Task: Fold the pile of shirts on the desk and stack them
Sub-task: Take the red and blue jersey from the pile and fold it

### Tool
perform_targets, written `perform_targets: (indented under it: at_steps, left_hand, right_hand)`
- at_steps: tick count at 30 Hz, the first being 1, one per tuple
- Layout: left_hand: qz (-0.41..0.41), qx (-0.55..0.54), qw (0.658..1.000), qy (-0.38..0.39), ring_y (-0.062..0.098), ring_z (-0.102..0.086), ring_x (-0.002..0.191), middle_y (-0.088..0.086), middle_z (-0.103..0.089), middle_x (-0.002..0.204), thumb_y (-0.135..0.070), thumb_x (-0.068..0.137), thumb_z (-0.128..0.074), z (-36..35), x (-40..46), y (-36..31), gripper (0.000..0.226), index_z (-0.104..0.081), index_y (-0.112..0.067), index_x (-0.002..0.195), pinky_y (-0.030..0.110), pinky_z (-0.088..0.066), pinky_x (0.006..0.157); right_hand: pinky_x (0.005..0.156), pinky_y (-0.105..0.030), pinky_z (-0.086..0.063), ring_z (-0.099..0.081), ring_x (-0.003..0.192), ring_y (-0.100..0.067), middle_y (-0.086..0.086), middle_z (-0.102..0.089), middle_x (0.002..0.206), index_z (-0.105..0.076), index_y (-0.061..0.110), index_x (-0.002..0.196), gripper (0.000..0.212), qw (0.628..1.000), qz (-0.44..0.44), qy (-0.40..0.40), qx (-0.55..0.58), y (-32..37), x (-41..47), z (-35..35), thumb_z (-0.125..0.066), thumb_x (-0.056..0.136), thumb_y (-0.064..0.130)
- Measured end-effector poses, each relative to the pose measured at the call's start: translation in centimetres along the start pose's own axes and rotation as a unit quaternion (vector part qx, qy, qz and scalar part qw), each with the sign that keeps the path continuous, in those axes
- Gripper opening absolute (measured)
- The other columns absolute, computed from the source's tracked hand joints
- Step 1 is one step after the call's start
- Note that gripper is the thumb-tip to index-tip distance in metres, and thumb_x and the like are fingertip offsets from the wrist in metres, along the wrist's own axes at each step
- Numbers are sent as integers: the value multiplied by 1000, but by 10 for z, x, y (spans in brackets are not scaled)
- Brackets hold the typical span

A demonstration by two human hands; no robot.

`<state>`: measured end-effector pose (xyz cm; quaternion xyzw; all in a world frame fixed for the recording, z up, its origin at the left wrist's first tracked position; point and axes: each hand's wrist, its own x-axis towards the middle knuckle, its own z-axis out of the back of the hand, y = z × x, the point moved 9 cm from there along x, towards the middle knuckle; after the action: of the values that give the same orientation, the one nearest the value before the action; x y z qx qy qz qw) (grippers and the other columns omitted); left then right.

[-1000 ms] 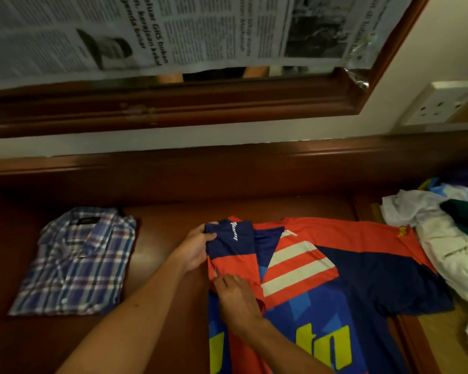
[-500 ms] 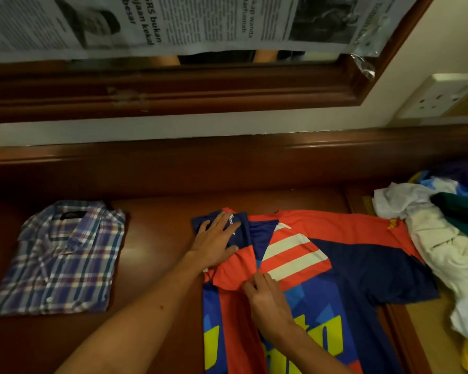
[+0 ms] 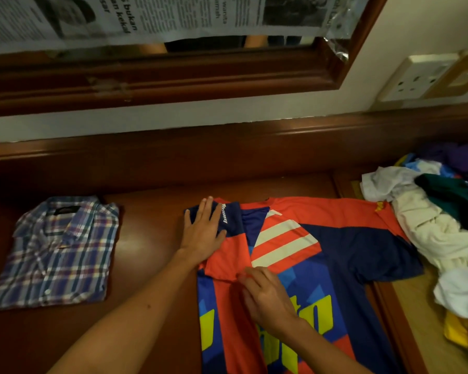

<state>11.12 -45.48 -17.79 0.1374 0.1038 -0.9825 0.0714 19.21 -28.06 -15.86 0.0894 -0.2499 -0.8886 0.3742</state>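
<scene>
At far left lies 1 folded plaid shirt (image 3: 57, 252). The left hand (image 3: 203, 230) presses flat, fingers straight, on the jersey (image 3: 322, 255) sleeve folded inward; the right hand (image 3: 268, 295) pinches its fold. Next, likely the right sleeve. The unfolded pile (image 3: 438, 230) waits right.

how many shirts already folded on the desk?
1: the folded blue, red and white plaid button-up shirt, on the desk's left. The orange and navy jersey is mid-fold at centre; the crumpled clothes pile at right is unfolded and may hide more.
</scene>
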Motion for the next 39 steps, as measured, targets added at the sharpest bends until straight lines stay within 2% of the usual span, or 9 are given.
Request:
perform_targets:
  at_steps: [4,7,9,11,16,22,29,36,39]
  left_hand:
    - [72,-101,989,-78,30,-16,148,14,-21,159,-30,91,-51,1,-55,19,61,-36,-13,148,52,-21,115]
    - [123,-170,966,-149,41,-56,110,21,-60,118,-15,78,-57,-13,-120,29,38,-63,-4,114,39,-42,92]
    - [199,-231,939,-158,39,-63,87,18,-66,92,-9,81,-57,-27,-167,36,20,-67,-4,97,36,-44,76]
    - [270,-276,918,-89,31,-67,77,10,-70,79,-10,89,-59,-55,-213,34,10,-69,-13,86,28,-44,64]
    - [324,-261,894,164,18,-59,55,-3,-58,55,-56,82,-66,-143,-302,4,47,-56,-17,58,29,-42,55]
    - [315,-221,913,137,22,-64,85,0,-67,89,-48,78,-75,-137,-323,-17,33,-59,-19,76,31,-47,65]
    - [251,-523,810,83,22,-56,75,11,-61,77,-11,89,-68,-133,-344,-32,20,-49,-10,84,27,-40,61]
    - [241,-459,852,78,14,-48,63,7,-52,72,8,74,-73,-130,-357,-36,48,-35,-21,82,31,-42,55]
    - [230,-472,847,85,20,-61,82,14,-62,95,13,81,-60,-130,-360,-34,41,-41,-20,95,36,-54,68]
  right_hand:
    - [76,-33,-57,-63,89,-21,1,-67,105,-70,18,101,26,1000,-1,24,4,1,-14,3,-57,79,22]
    - [86,-28,-50,-59,98,-19,-3,-68,112,-70,14,107,31,996,-70,-28,53,-12,-35,10,-58,78,17]
    - [85,-26,-45,-59,95,-19,-4,-68,105,-70,11,105,32,989,-122,-49,67,-20,-62,11,-60,76,13]
    - [80,-25,-44,-63,87,-23,-3,-67,96,-70,11,100,29,988,-141,-31,63,-21,-99,3,-56,75,11]
    - [67,-36,-51,-59,81,-24,-3,-59,90,-69,13,101,32,984,-170,57,22,-18,-184,-20,-59,72,5]
    - [56,-40,-53,-62,82,-32,-7,-58,105,-68,15,107,47,972,-181,138,-50,-5,-224,-25,-62,60,13]
    - [95,-39,-49,-42,124,-24,-1,-36,142,-43,24,142,61,958,-218,179,-60,8,-222,-17,-62,85,18]
    - [104,-43,-44,-32,136,-28,-4,-23,154,-32,22,149,70,949,-221,204,-89,11,-230,-26,-62,86,21]
    - [113,-45,-33,-20,144,-29,-5,-12,160,-20,19,154,77,943,-222,222,-113,14,-236,-28,-61,90,19]
